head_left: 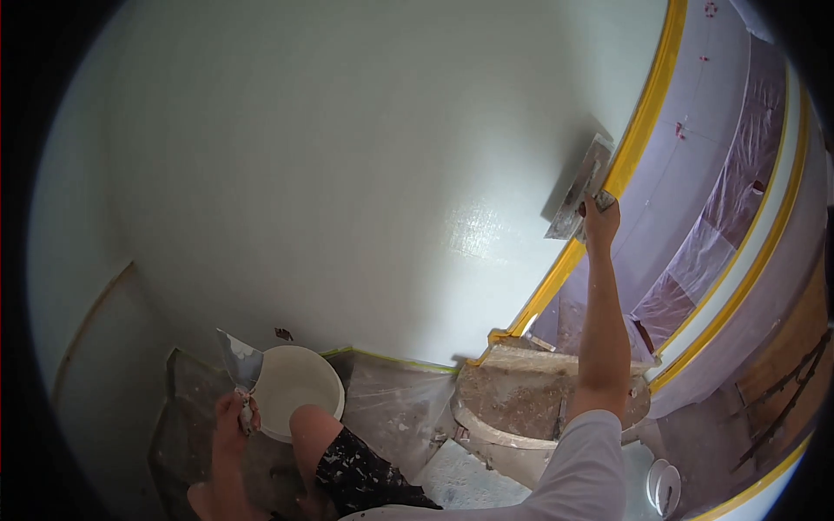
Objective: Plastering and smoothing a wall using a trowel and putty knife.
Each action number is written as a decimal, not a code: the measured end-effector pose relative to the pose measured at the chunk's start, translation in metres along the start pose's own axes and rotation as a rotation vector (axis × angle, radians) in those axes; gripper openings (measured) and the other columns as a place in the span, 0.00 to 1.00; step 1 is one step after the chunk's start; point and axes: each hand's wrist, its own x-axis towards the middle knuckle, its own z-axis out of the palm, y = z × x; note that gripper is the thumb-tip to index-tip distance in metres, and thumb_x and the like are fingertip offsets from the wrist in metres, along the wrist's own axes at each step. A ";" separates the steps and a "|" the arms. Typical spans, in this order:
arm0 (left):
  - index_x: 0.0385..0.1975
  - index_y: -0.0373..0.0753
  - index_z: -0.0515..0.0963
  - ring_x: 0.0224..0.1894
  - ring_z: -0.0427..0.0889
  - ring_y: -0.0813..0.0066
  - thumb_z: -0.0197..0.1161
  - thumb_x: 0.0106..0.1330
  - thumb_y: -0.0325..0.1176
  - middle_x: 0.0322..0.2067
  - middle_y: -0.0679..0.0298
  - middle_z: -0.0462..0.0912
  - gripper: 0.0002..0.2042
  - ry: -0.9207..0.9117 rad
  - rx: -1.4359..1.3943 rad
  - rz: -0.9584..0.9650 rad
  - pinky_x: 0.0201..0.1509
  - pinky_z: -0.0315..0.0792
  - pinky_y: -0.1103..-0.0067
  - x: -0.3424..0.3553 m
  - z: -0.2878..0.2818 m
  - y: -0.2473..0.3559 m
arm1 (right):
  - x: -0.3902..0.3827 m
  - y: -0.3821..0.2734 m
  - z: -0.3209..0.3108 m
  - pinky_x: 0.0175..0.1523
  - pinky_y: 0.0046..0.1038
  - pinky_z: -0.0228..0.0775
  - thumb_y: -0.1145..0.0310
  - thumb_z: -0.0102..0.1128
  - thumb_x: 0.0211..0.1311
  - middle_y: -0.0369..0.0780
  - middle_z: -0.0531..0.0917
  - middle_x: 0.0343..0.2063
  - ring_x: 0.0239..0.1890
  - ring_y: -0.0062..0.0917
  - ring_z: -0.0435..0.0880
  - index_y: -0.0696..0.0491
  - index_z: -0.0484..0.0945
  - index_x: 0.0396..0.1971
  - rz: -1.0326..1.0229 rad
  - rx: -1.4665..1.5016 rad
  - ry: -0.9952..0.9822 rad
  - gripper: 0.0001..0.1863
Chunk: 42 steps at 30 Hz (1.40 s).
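My right hand (599,213) grips a wide metal finishing trowel (573,187), its blade held against the white wall (347,174) beside a band of yellow tape (643,113). A wet, shiny patch (473,226) shows on the wall to the left of the trowel. At the lower left, my left hand (234,412) is closed round the handle of a putty knife (241,356), whose broad blade points up and carries some pale material. Just right of it stands a large white bucket (301,360), beside my bent knee.
Plastic sheeting (391,399) covers the floor along the wall. A spattered curved step (512,399) lies below the taped edge. To the right are taped, plastic-covered stairs (695,269), small white buckets (662,486) and a wooden surface (782,373). A wall with a wooden strip (91,317) is at left.
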 end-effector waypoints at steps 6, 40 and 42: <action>0.33 0.36 0.75 0.16 0.75 0.70 0.54 0.69 0.42 0.24 0.59 0.77 0.14 0.048 0.011 -0.030 0.17 0.69 0.75 -0.004 -0.008 -0.002 | 0.013 0.016 0.004 0.25 0.22 0.70 0.68 0.67 0.53 0.36 0.78 0.20 0.19 0.19 0.76 0.59 0.75 0.28 -0.059 -0.197 0.013 0.12; 0.34 0.33 0.77 0.21 0.77 0.73 0.56 0.69 0.38 0.26 0.59 0.79 0.13 -0.026 -0.116 0.096 0.23 0.72 0.79 -0.018 -0.008 0.008 | -0.316 -0.195 0.316 0.44 0.26 0.72 0.72 0.65 0.55 0.38 0.81 0.35 0.39 0.23 0.79 0.56 0.76 0.39 0.239 0.928 -1.107 0.12; 0.34 0.32 0.77 0.21 0.77 0.74 0.55 0.69 0.38 0.26 0.59 0.79 0.13 -0.024 -0.058 0.072 0.23 0.72 0.79 -0.015 -0.011 0.008 | -0.351 -0.189 0.290 0.52 0.28 0.70 0.72 0.65 0.55 0.40 0.79 0.43 0.46 0.25 0.77 0.56 0.73 0.47 0.444 1.173 -1.210 0.19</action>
